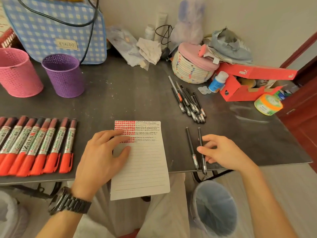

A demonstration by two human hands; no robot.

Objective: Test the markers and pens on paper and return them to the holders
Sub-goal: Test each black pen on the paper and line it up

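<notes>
1. Plainly, the right hand (223, 152) has its grip clamped on a black pen (199, 134), with the thumb on one side of the barrel and the fingers curled over the other.
2. That pen's long axis runs away from the person. Its far end pokes out beyond the fingertips and its near end overhangs the front edge of the tabletop (128, 100).
3. A second pen (189, 141) lies parallel just to the inner side of the grip, untouched.
4. The lined paper (145, 165) is further inward from the grip. The left hand (101, 157) lies flat on it with straight fingers, pinning the sheet.
5. Red and dark test marks fill the sheet's top rows. I'd judge the next move to be a short sideways carry to the first free line, and the right hand is the nearer one.
6. The purple holder (64, 76) and pink holder (17, 73) stand well apart from the grip, diagonally across and beyond the left hand. Nothing sticks out of either.
7. A pile of black pens (190, 102) lies straight ahead of the grip, and a row of red markers (39, 146) lies far to the other side.
8. The tabletop is dark and scuffed. A waste bin (216, 208) sits below the grip, and a red shoebox (248, 83) and a checked bag (56, 30) crowd the pale wall.
</notes>
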